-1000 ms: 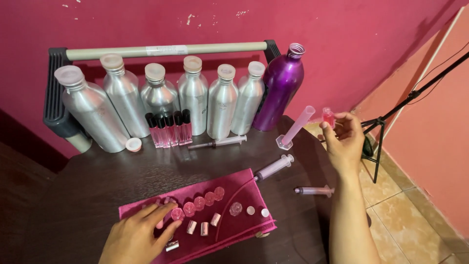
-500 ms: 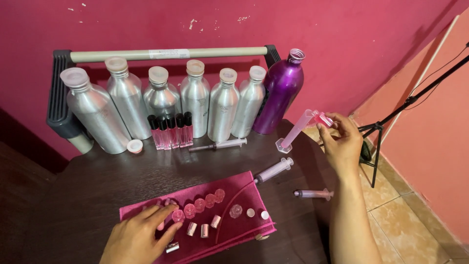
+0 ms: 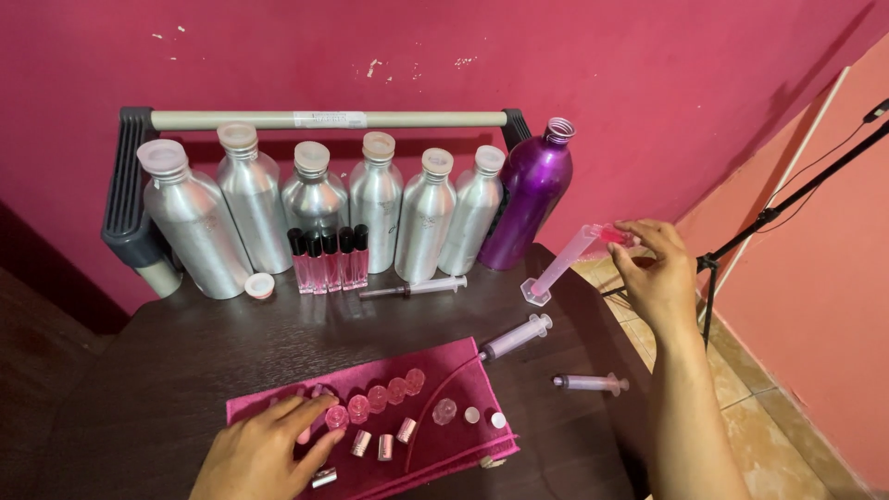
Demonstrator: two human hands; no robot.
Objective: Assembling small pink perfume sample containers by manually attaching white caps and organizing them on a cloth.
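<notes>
The right hand [image 3: 659,278] pinches a small pink vial [image 3: 614,235] at the mouth of a tilted measuring cylinder [image 3: 561,267] – its long axis leans up toward that hand, base on the desk [image 3: 185,370]. The left hand [image 3: 264,454] lies fingers spread on the pink cloth [image 3: 444,370], touching small pink caps [image 3: 375,400] – well apart from the cylinder

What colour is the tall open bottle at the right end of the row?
The bottle is glossy purple, seen in the head view.

A deep magenta painted wall [image 3: 389,56], chipped in small white spots, fills the far side. At right stands a salmon-pink wall [image 3: 815,278] above beige floor tiles [image 3: 769,435]. A dark wooden round table [image 3: 167,370] sits near; lighting seems soft, perhaps indoor.
</notes>
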